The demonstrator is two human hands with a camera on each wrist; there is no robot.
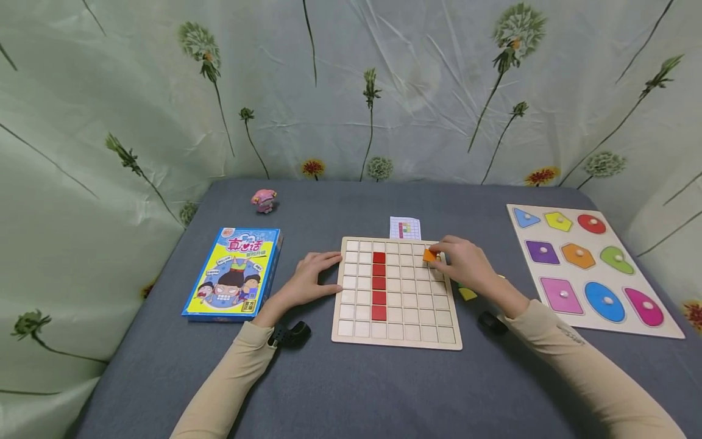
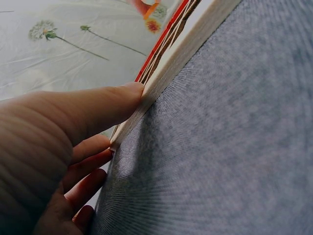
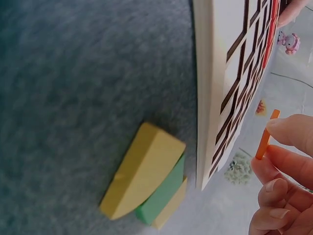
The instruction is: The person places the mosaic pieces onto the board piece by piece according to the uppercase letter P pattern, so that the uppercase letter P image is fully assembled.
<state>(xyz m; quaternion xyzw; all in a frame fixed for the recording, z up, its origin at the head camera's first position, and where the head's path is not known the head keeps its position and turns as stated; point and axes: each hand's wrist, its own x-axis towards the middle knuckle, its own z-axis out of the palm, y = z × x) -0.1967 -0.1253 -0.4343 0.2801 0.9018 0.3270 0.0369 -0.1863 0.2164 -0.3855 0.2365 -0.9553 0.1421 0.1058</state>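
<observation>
A wooden grid board (image 1: 397, 334) lies flat on the table, with a column of red tiles (image 1: 379, 283) left of its middle. My left hand (image 1: 308, 279) touches the board's left edge with its thumb and fingertips, the fingers extended. Between the thumb and fingers of my right hand (image 1: 466, 262) is a thin orange tile (image 3: 267, 134), pinched over the board's upper right part. The right wrist view shows the tile apart from the board's surface. Yellow (image 3: 142, 171) and green (image 3: 164, 193) pieces lie on the table beside the board's right edge, partly hidden by the right hand in the head view.
A printed pattern card (image 1: 405, 228) lies behind the board. At left is a blue and yellow box (image 1: 233, 274), with a small pink figurine (image 1: 264, 200) farther back. A shape puzzle board (image 1: 595, 271) with knobbed pieces lies at right. A flower-printed curtain (image 1: 340, 91) hangs behind the table.
</observation>
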